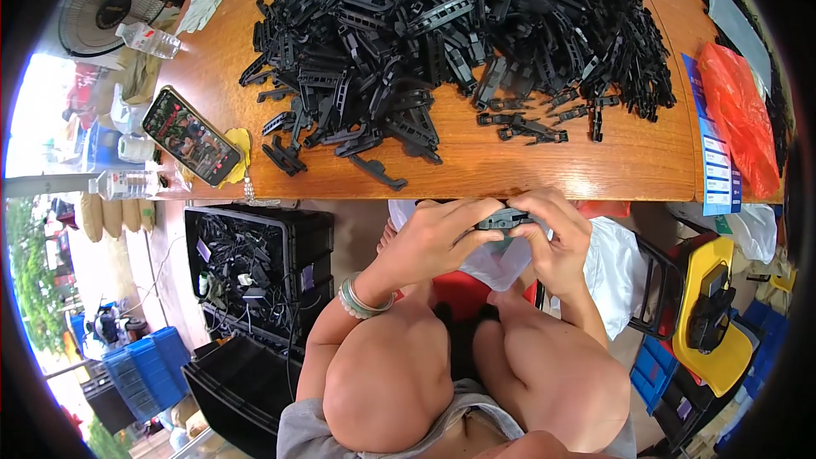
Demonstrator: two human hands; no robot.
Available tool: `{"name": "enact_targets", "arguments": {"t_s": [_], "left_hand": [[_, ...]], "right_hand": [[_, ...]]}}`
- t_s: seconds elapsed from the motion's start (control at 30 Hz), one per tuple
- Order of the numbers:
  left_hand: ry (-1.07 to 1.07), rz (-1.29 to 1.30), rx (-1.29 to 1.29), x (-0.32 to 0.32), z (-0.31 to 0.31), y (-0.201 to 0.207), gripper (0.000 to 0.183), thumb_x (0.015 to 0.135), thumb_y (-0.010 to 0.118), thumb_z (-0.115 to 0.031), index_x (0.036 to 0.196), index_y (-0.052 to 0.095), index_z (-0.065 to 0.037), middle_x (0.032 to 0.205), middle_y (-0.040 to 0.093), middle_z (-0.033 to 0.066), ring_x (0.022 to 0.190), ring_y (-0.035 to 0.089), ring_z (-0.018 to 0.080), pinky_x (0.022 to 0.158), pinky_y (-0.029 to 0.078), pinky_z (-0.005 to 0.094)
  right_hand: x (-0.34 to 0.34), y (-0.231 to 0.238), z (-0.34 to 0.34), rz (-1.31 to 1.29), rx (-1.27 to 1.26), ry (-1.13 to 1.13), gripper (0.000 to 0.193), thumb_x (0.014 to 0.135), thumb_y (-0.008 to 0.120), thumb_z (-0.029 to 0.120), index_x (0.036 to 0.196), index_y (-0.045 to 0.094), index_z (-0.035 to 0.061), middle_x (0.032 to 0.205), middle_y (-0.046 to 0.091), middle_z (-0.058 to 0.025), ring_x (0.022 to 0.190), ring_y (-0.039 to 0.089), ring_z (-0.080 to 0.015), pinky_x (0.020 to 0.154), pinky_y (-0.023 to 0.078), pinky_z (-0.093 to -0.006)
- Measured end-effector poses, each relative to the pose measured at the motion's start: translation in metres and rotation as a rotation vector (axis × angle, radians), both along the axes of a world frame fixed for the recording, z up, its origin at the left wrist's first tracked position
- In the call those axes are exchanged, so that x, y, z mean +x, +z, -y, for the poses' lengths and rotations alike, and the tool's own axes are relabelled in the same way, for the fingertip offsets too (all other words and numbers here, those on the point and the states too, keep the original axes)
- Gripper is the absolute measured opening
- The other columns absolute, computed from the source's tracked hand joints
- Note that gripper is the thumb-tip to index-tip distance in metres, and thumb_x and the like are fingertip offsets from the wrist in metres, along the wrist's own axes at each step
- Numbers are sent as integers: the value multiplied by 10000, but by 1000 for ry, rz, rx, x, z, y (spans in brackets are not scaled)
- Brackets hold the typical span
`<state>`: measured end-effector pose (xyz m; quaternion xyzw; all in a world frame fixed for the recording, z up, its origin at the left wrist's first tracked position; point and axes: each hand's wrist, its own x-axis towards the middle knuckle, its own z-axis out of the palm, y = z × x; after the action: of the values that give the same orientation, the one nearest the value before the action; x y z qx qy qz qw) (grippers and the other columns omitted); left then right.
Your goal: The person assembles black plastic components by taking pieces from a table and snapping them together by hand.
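Between my two hands, just off the table's front edge, is a small dark plastic part (503, 219). My left hand (442, 236) pinches its left end with thumb and fingers, and a bangle circles that wrist. At the other end, my right hand (554, 236) grips the part the same way. My fingers hide both ends of it. Beyond the hands, a large heap of black plastic parts (374, 59) covers much of the wooden table (476, 166). Several small pieces (531, 129) lie apart at the heap's near edge, and one long part (380, 173) lies closest to me.
A phone (191, 136) with a lit screen leans at the table's left, near a clear bottle (149, 39) and a fan (115, 8). Red plastic (738, 119) lies on the right. Below left stands a black crate (255, 280) of parts; a yellow chair (718, 348) stands right.
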<state>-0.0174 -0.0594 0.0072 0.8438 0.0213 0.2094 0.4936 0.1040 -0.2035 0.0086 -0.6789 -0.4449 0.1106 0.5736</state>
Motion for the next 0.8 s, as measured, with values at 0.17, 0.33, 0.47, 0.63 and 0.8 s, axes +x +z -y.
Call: {"name": "enact_targets", "arguments": {"t_s": [0.17, 0.33, 0.47, 0.63, 0.8], "left_hand": [[13, -49, 1, -6, -5, 2, 304, 791, 694, -83, 1069, 594, -13, 879, 648, 151, 712, 626, 318, 597, 492, 357], [8, -42, -108, -3, -1, -1, 317, 783, 709, -90, 1071, 603, -11, 867, 652, 147, 703, 627, 302, 596, 488, 348], [29, -28, -96, -5, -1, 0, 321, 775, 719, -94, 1067, 611, -15, 850, 652, 133, 687, 623, 292, 601, 484, 332], [18, 22, -63, 3, -6, 3, 303, 763, 721, -72, 1043, 618, -23, 833, 648, 129, 714, 624, 291, 620, 489, 334], [385, 118, 308, 5, -51, 1, 142, 765, 671, -7, 901, 628, -10, 828, 629, 113, 697, 610, 286, 624, 488, 336]], "right_hand": [[-4, 0, -6, -31, -14, 7, 255, 672, 665, -53, 925, 660, -17, 807, 641, -131, 723, 611, -256, 664, 484, -318], [0, 4, -2, -23, -45, 13, 251, 668, 676, -42, 918, 668, -16, 798, 646, -122, 712, 609, -248, 659, 482, -314], [2, -1, -1, -20, -34, 43, 274, 663, 698, -35, 935, 673, -14, 815, 652, -117, 722, 611, -242, 663, 484, -307], [12, 7, 5, -84, -83, 112, 281, 667, 721, -23, 944, 675, -9, 838, 655, -117, 741, 617, -248, 674, 488, -313], [28, 8, 10, 5, -146, 135, 235, 689, 713, -23, 920, 672, -4, 874, 652, -125, 779, 620, -270, 704, 490, -330]]}}
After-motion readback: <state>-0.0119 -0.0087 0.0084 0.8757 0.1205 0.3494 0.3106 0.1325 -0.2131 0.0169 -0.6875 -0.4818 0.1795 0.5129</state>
